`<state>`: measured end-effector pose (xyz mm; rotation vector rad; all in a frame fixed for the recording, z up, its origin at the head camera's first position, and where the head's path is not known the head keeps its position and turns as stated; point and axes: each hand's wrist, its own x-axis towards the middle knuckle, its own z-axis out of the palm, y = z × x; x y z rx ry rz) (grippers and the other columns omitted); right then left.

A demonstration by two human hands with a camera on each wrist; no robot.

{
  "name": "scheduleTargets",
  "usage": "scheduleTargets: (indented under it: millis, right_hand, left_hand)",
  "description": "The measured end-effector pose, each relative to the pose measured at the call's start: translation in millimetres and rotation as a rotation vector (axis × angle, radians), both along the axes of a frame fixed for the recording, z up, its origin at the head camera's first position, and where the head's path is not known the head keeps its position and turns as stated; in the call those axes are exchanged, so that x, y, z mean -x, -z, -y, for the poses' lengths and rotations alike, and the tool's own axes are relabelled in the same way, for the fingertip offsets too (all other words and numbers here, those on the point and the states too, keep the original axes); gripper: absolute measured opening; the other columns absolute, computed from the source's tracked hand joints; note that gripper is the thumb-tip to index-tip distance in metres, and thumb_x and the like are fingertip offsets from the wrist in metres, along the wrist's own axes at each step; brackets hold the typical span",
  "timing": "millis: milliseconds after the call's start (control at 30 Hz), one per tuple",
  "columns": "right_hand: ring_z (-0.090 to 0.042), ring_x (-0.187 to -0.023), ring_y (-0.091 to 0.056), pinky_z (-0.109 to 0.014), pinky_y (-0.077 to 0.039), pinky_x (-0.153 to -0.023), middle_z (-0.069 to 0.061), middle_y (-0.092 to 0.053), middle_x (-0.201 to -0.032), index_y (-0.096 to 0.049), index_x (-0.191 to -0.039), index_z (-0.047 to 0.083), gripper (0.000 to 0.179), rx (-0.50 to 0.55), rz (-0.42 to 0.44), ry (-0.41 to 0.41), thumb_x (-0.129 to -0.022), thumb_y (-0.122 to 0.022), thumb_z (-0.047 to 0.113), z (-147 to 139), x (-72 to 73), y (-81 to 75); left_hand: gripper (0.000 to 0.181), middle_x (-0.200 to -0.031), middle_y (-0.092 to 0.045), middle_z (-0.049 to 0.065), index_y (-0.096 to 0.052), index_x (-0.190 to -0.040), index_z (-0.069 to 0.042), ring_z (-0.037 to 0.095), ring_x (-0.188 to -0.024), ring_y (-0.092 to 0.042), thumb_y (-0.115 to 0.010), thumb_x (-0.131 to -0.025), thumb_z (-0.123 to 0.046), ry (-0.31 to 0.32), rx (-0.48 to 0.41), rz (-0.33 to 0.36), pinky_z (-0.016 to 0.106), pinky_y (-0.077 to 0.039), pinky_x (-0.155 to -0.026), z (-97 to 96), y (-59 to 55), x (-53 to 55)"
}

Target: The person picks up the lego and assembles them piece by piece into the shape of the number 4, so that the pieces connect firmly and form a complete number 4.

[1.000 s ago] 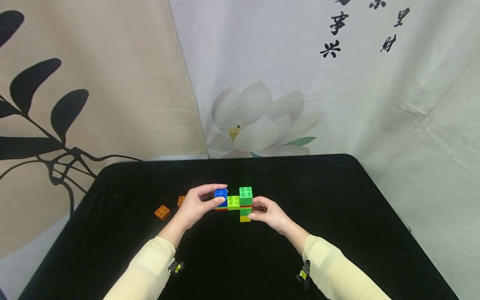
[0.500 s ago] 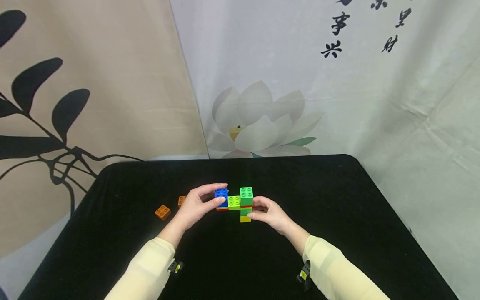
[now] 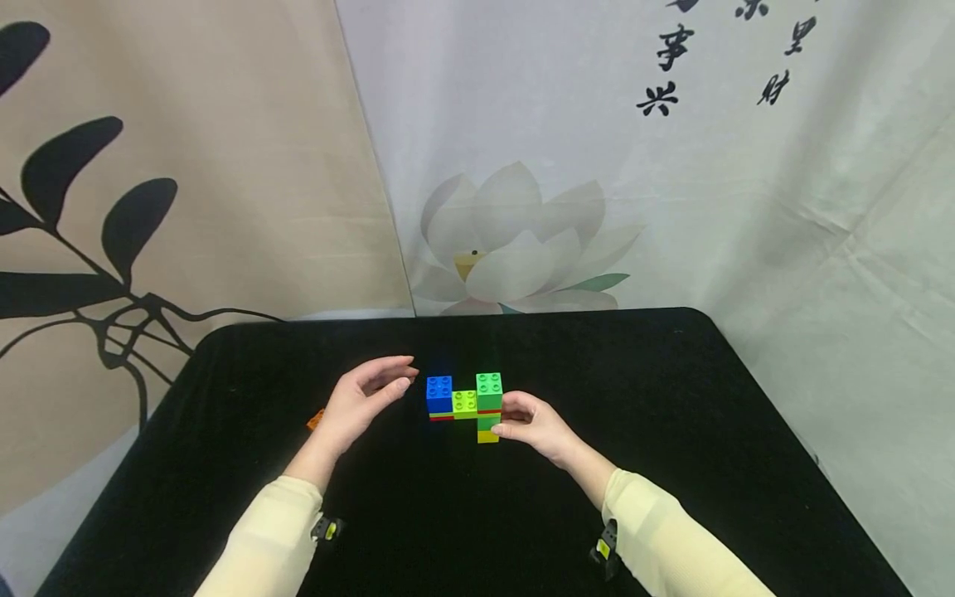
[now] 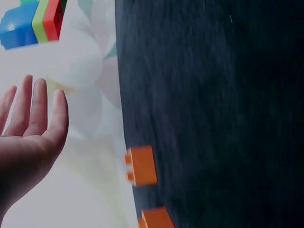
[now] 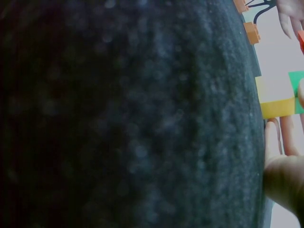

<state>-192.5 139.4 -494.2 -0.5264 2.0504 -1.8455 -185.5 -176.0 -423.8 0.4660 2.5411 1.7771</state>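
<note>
A toy building-brick model stands in front of me in the head view. Its left end carries a blue brick (image 3: pixel 439 395), a lime brick (image 3: pixel 465 403) lies in the middle, and a tall green brick (image 3: pixel 488 390) tops the right column. Thin red layers show in it, and a yellow brick (image 3: pixel 488 436) forms the column's foot. My right hand (image 3: pixel 539 428) grips that column low on its right side, thumb on the lower green brick. My left hand (image 3: pixel 364 405) hovers left of the blue brick, apart from it, fingers extended and holding nothing.
On the black table (image 3: pixel 634 373) behind my left hand lies an orange brick (image 3: pixel 315 420), mostly covered in the head view. In the left wrist view two orange bricks show, one nearer the middle (image 4: pixel 143 166). A printed cloth (image 3: pixel 522 124) hangs behind the table.
My left hand has let go of the blue brick and moved left, now hiding one orange brick and part of the other. The right hand and the brick model have stayed put.
</note>
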Motion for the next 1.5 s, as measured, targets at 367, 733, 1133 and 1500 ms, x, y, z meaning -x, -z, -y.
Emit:
scheduleTargets:
  millis: [367,733,1133,1500]
  right_hand:
    - [-0.031,-0.115,-0.059,-0.037,-0.051,-0.096,-0.017,-0.063,-0.126,-0.056,-0.128,-0.002,0.04,0.003,-0.002,-0.001,-0.092,-0.07,0.007,-1,0.0,2.7]
    - [-0.03,-0.114,-0.06,-0.036,-0.052,-0.095,-0.017,-0.063,-0.125,-0.056,-0.128,-0.003,0.041,-0.001,-0.009,-0.006,-0.092,-0.07,0.009,0,-0.6,2.2]
    - [-0.03,-0.115,-0.059,-0.039,-0.051,-0.097,-0.016,-0.063,-0.125,-0.056,-0.129,-0.002,0.04,0.009,0.008,0.002,-0.093,-0.07,0.01,0,-1.7,0.7]
    - [-0.031,-0.116,-0.059,-0.038,-0.051,-0.096,-0.018,-0.062,-0.126,-0.055,-0.129,-0.003,0.04,-0.001,-0.012,0.001,-0.094,-0.068,0.009,-1,-1.6,3.0]
  left_hand:
    - [0.046,-0.128,-0.064,0.006,-0.055,-0.138,-0.015,0.023,-0.118,-0.058,-0.062,-0.098,-0.036,-0.107,0.128,-0.029,0.039,-0.046,-0.099,47.7,8.5,4.2]
    - [0.053,-0.132,-0.061,0.011,-0.051,-0.141,-0.011,0.028,-0.12,-0.056,-0.067,-0.096,-0.032,-0.125,0.171,0.002,0.013,-0.044,-0.089,89.8,19.4,-3.0]
    - [0.058,-0.139,-0.056,0.013,-0.046,-0.145,-0.008,0.032,-0.127,-0.049,-0.07,-0.094,-0.02,-0.057,0.22,0.051,0.057,-0.04,-0.103,112.8,26.3,-2.6]
    - [0.059,-0.141,-0.052,0.018,-0.047,-0.143,-0.004,0.037,-0.128,-0.045,-0.072,-0.092,-0.019,0.001,0.224,0.054,0.061,-0.036,-0.103,129.7,36.7,-0.6]
